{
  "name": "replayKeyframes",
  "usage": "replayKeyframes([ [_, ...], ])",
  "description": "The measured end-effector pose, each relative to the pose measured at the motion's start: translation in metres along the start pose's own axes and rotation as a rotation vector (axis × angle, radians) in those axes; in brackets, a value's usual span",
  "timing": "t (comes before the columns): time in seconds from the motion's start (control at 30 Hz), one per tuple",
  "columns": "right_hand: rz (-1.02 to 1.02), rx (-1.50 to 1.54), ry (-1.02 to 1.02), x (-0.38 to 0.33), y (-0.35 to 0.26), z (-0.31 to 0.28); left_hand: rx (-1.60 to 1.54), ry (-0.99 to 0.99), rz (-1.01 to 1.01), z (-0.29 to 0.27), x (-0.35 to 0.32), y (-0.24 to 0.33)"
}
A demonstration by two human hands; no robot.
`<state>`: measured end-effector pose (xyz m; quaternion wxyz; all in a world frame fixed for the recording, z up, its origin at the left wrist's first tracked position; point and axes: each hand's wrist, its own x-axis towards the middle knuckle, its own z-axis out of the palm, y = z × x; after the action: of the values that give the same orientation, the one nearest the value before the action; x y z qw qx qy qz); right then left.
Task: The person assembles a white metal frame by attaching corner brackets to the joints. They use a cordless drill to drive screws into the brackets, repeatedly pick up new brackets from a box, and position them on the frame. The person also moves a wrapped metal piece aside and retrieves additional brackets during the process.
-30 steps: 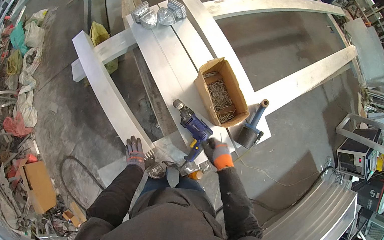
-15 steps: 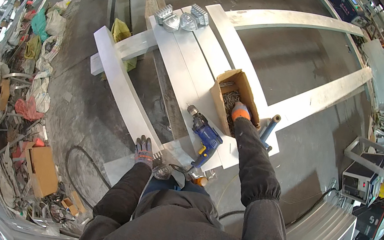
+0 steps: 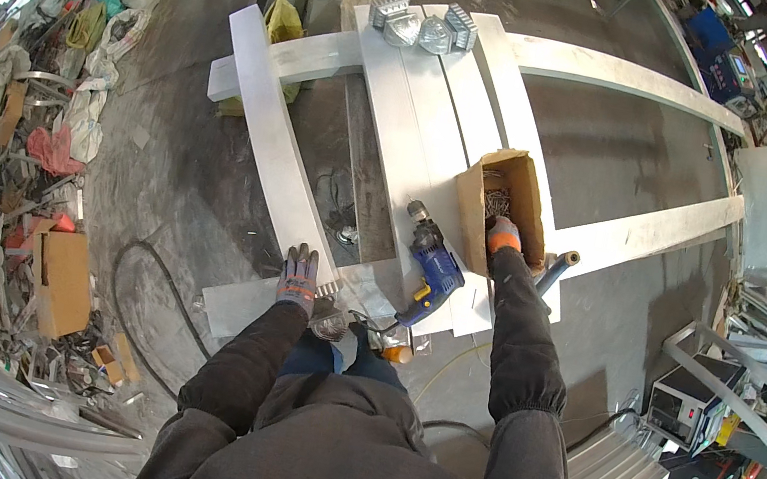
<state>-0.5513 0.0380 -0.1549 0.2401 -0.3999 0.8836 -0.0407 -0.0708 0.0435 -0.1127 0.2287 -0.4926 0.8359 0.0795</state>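
Observation:
My left hand (image 3: 298,281), in a grey and orange glove, rests flat with its fingers stretched out on the near end of a white beam (image 3: 271,124). Against that same end sits a ribbed, shiny metal end piece (image 3: 327,320). My right hand (image 3: 504,235) reaches into an open cardboard box (image 3: 535,196); its fingers are hidden among loose screws (image 3: 495,200). The box stands on white beams lying side by side. Left of the box lies a blue power drill (image 3: 434,270), its chuck pointing away from me.
Several metal end pieces (image 3: 435,35) stand at the far ends of the white beams. A dark blue tube (image 3: 556,271) lies right of the box. A black cable (image 3: 121,282) curves over the floor at left, near heaped bags and scrap (image 3: 49,148). Welding equipment (image 3: 695,393) stands at right.
My view has shifted, so the beams and box appear farther right. My right hand remains inside the box, and my left hand still rests on the beam's end.

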Motion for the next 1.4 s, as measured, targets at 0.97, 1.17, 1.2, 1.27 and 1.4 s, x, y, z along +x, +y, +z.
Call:
replayKeyframes([
  [0.97, -0.067, 0.633, -0.375, -0.291, -0.208, 0.178, -0.346, 0.117, 0.248, 0.019, -0.033, -0.071],
  [1.17, -0.312, -0.169, -0.224, -0.285, -0.241, 0.155, -0.376, 0.12, 0.241, 0.037, -0.023, -0.067],
  [1.2, -0.332, -0.31, -0.219, -0.286, -0.25, 0.15, -0.398, 0.117, 0.243, 0.04, -0.022, -0.067],
  [1.27, -0.345, -0.404, -0.262, -0.287, -0.269, 0.141, -0.414, 0.11, 0.232, 0.044, -0.021, -0.065],
  [1.4, -0.433, -0.543, -0.426, -0.28, -0.294, 0.139, -0.402, 0.101, 0.265, 0.051, -0.015, -0.064],
])
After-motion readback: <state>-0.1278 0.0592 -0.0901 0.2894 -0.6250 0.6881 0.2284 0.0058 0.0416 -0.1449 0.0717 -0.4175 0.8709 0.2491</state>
